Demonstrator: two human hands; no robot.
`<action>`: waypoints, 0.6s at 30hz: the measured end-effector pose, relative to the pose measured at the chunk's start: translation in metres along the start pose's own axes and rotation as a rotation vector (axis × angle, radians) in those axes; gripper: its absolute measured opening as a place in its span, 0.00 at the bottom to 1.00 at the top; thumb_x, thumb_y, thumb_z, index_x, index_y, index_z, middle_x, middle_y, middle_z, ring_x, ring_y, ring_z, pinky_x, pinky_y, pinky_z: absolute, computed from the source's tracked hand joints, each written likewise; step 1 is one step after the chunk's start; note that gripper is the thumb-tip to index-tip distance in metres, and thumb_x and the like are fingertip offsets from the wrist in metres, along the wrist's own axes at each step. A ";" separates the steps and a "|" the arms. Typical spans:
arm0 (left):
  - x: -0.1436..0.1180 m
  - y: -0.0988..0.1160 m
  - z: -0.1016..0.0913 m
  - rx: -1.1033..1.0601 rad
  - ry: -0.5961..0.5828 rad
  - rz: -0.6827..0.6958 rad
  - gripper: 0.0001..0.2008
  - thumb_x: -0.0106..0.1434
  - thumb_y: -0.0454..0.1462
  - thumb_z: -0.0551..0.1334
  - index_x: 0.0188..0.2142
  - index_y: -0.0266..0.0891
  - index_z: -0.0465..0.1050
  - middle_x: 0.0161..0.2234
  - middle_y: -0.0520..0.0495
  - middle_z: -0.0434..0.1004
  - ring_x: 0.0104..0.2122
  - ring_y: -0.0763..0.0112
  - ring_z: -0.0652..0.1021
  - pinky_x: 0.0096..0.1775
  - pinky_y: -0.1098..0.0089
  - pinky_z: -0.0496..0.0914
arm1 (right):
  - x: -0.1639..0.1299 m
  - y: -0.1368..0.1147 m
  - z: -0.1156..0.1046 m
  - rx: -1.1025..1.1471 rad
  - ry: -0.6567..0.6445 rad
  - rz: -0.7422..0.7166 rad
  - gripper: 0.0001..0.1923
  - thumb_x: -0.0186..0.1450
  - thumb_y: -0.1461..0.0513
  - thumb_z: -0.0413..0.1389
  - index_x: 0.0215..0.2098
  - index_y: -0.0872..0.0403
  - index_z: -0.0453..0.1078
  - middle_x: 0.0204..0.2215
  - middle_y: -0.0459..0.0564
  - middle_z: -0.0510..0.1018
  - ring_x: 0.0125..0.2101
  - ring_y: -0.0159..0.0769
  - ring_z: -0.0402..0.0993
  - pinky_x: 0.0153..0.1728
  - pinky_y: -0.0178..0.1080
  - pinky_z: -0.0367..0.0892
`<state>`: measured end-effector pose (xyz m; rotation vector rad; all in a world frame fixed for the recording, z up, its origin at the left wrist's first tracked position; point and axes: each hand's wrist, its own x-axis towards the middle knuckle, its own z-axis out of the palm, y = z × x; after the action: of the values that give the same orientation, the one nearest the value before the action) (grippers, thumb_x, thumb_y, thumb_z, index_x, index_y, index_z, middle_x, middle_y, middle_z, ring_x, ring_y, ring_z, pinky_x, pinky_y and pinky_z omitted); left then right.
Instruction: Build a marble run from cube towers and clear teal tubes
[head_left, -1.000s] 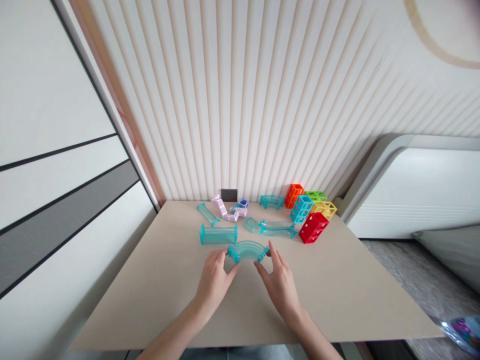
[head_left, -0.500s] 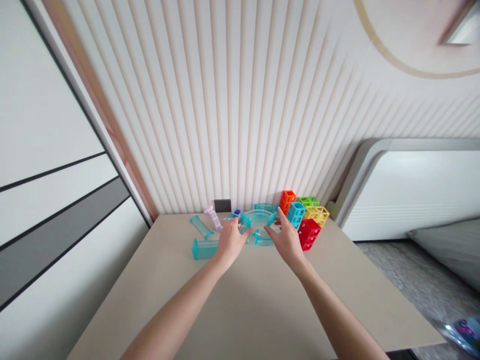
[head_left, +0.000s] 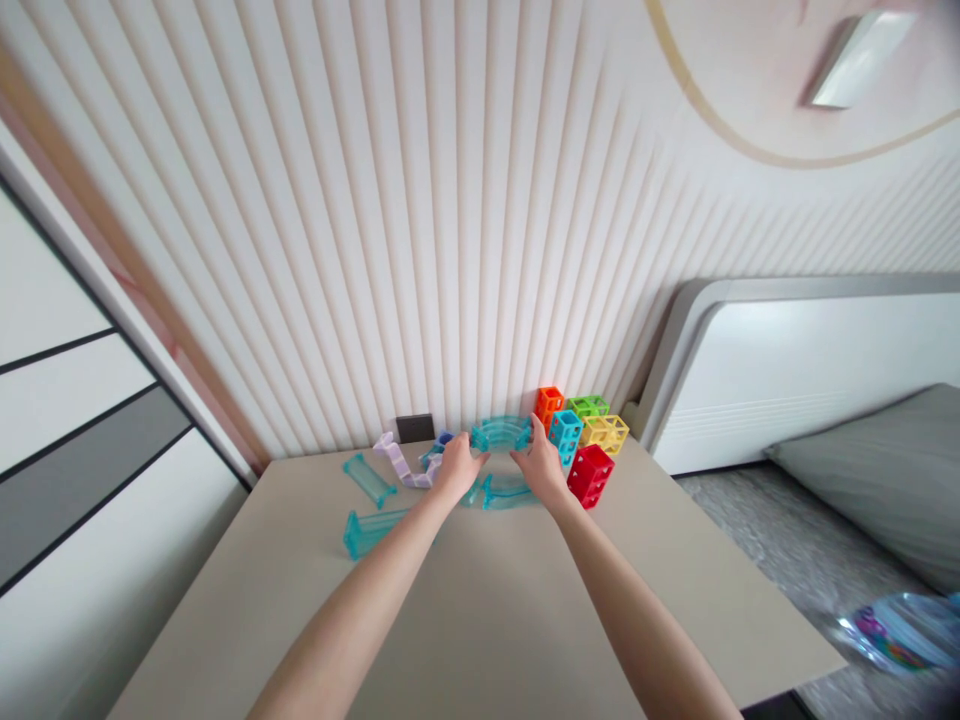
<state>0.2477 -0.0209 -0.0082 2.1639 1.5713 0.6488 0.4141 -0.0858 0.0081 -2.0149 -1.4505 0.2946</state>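
Both my hands hold a curved clear-teal track piece near the far edge of the beige table, close to the ribbed wall. My left hand grips its left end and my right hand grips its right end. Below them another teal track piece lies flat on the table. To the right stands a cluster of coloured lattice blocks: orange, green, blue, yellow and red.
Two straight teal track pieces and a lilac zigzag piece lie at the left rear. A dark wall socket sits behind them. A bed with a white headboard stands to the right, with a clear bag on the floor.
Both hands have carried the curved teal piece from the table's middle away toward the wall, beside the coloured blocks. The camera has tilted up and to the right.
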 end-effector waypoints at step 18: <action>0.012 0.003 0.011 0.055 -0.272 -0.055 0.18 0.69 0.43 0.63 0.55 0.38 0.70 0.53 0.42 0.74 0.48 0.60 0.78 0.48 0.54 0.76 | 0.012 0.004 0.004 -0.270 -0.193 0.181 0.42 0.63 0.61 0.63 0.69 0.52 0.48 0.51 0.62 0.79 0.47 0.49 0.80 0.40 0.40 0.69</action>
<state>0.2596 -0.0109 -0.0142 2.1339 1.5112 0.2820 0.4197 -0.0744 0.0052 -2.3994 -1.4911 0.3966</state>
